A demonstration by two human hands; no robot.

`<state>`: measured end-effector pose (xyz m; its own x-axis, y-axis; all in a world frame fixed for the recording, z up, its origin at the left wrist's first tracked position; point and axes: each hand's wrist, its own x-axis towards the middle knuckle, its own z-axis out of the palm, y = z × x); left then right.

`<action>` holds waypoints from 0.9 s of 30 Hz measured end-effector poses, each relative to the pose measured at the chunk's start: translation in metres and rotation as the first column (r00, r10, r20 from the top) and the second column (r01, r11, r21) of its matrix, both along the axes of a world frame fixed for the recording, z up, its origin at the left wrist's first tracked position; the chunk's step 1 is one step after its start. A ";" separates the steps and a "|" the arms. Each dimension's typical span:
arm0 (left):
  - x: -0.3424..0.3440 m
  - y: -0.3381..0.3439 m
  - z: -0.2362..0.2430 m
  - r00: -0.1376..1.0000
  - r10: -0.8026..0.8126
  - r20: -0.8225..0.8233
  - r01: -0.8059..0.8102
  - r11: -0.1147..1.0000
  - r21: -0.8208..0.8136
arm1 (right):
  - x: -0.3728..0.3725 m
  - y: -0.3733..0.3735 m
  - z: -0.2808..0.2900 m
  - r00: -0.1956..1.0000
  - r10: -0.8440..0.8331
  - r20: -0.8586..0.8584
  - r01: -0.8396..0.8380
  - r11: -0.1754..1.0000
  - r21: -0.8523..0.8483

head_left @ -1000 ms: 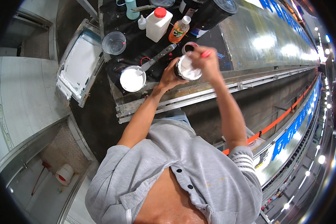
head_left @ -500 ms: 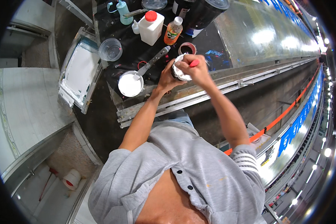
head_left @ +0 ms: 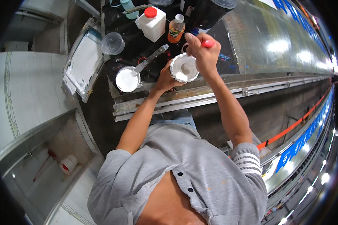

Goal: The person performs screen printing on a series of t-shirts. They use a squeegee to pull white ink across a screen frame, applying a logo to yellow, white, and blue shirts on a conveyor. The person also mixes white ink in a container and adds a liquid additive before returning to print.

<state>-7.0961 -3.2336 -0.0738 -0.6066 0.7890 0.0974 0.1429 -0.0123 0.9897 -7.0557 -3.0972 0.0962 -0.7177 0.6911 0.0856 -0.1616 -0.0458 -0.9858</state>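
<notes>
My left hand (head_left: 166,79) wraps round the side of a round tub (head_left: 184,68), smeared white around its rim and inside. The tub leans so that its hollow shows, with a greyish patch at the bottom. In a closed grip, my right hand (head_left: 205,56) holds a tool by its red handle (head_left: 208,44) beside the tub's right rim; the tool's working end is hidden. Left of the tub stands a small pot of white paint (head_left: 127,80), with a paint-smeared spatula (head_left: 152,58) resting across its edge.
On the black table stand a white jug with a red cap (head_left: 152,25), an orange drink bottle (head_left: 176,29), a clear plastic cup (head_left: 112,44) and a large black bucket (head_left: 210,17). A white-coated framed screen (head_left: 84,60) lies left. Metal rails (head_left: 161,105) edge the table's near side.
My right hand has risen from the tub's mouth to its upper right with the red-handled tool. The tub's inside, covered before, now shows. My view has shifted slightly.
</notes>
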 end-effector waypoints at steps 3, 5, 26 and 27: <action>0.003 -0.001 -0.007 0.995 0.028 -0.100 -0.028 1.000 0.004 | 0.032 -0.017 -0.026 0.958 -0.281 0.058 0.275 0.957 0.096; 0.014 -0.004 -0.003 0.992 0.070 -0.109 -0.072 0.997 -0.008 | 0.049 -0.035 -0.015 0.968 -0.246 0.049 0.248 0.969 -0.025; 0.042 -0.405 0.115 0.676 0.666 -0.316 -0.648 0.741 0.177 | 0.005 -0.350 0.124 0.700 0.659 -0.274 -0.693 0.720 -0.038; 0.043 -0.424 0.117 0.667 0.696 -0.266 -0.672 0.716 0.189 | 0.005 -0.383 0.100 0.685 0.674 -0.274 -0.687 0.724 0.064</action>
